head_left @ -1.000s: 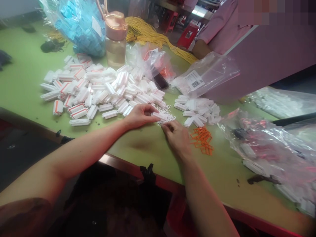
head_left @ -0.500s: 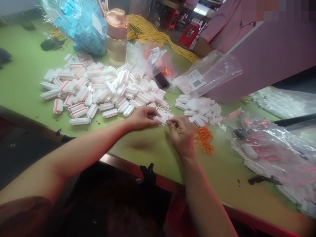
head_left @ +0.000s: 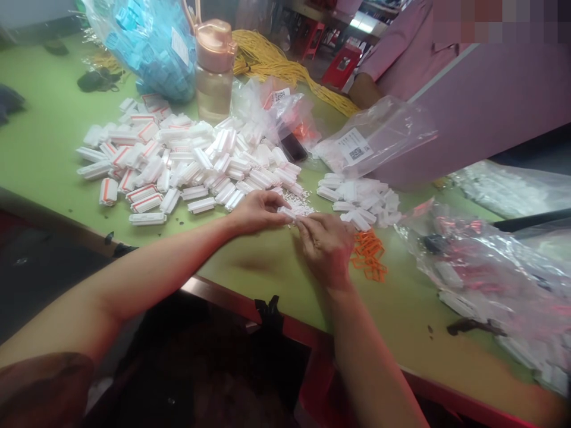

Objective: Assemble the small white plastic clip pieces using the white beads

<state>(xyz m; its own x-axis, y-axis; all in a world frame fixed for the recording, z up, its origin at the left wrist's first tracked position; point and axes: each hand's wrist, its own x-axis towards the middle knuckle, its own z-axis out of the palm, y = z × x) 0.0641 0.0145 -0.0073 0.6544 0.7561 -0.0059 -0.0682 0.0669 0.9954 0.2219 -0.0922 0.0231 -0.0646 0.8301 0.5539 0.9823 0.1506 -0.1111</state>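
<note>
My left hand (head_left: 257, 212) is closed on one end of a small white plastic housing (head_left: 286, 211), held just above the green table. At its near end, the fingers of my right hand (head_left: 326, 241) are pinched together and touch it; whether they also hold a tiny part is hidden. Behind the housing lies a small heap of tiny white pegs (head_left: 300, 202). A large pile of white plastic housings (head_left: 191, 160), some with orange strips, spreads to the left. Orange rectangular frames (head_left: 369, 254) lie right beside my right hand, below a smaller pile of white pieces (head_left: 359, 199).
A drink bottle (head_left: 215, 71) stands behind the large pile, beside a bag of blue parts (head_left: 151, 53). Yellow cords (head_left: 276, 59) lie at the back. Clear plastic bags (head_left: 482, 255) cover the right side. A co-worker's sleeve (head_left: 397, 44) shows beyond a divider (head_left: 473, 113).
My right hand has moved slightly left, and its fingertips now press against the white housing. My left hand stays in about the same place, still holding it.
</note>
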